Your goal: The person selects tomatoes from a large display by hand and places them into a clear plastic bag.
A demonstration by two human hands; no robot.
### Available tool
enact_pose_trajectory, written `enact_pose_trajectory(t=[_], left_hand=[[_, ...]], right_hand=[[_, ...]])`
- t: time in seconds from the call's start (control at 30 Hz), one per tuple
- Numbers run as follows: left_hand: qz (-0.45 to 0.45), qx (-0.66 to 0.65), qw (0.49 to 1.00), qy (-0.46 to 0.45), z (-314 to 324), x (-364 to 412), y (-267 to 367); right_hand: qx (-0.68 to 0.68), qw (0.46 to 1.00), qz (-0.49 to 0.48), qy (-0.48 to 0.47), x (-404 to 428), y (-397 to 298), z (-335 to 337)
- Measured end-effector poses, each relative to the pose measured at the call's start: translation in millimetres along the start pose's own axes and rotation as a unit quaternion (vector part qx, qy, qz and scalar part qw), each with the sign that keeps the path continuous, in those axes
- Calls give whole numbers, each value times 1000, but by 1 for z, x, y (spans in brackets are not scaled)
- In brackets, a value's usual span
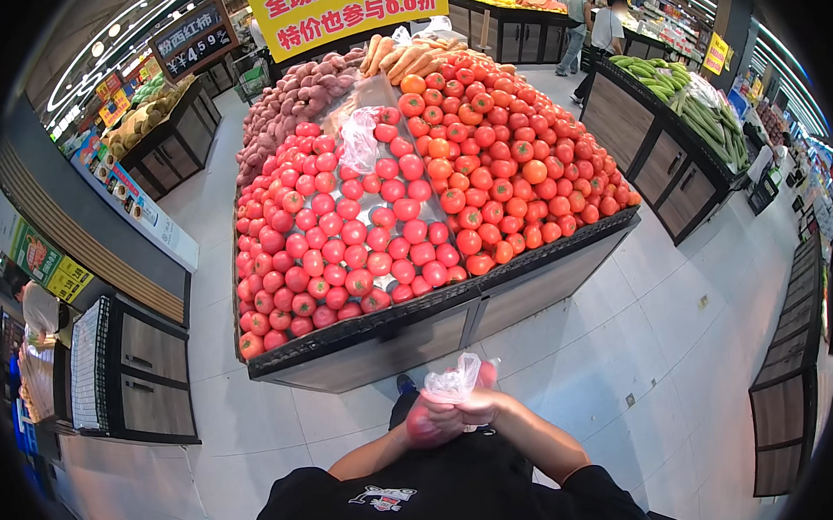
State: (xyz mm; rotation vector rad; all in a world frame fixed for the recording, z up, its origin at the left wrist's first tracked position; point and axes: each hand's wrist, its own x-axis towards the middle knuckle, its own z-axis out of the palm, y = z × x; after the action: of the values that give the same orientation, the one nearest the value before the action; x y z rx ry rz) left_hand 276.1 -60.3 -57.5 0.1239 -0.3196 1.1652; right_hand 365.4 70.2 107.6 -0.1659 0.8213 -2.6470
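Observation:
Both my hands are close together before my chest, around a thin clear plastic bag (455,380). My left hand (445,413) has its fingers closed on the gathered bag, and red tomatoes (423,429) show through the plastic beside it. My right hand (483,402) grips the bag's bunched neck from the other side; another red tomato (487,374) shows just past its fingers. Beyond my hands stands a display bin with pinkish-red tomatoes (331,223) at the left and orange-red tomatoes (501,149) at the right. A crumpled plastic bag (360,139) lies on the pinkish ones.
Sweet potatoes (291,101) and carrots (404,59) fill the bin's far end. The bin's black front edge (386,319) lies ahead of me. A stand of green vegetables (708,123) is at the right, a wooden cabinet (153,374) at the left. People (608,33) stand farther back.

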Motion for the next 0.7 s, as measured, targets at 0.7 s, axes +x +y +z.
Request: enact_pose_trajectory(t=[0.7], left_hand=[[162, 19, 985, 55, 11, 0, 48]], right_hand=[[-112, 905, -189, 363, 49, -62, -38]])
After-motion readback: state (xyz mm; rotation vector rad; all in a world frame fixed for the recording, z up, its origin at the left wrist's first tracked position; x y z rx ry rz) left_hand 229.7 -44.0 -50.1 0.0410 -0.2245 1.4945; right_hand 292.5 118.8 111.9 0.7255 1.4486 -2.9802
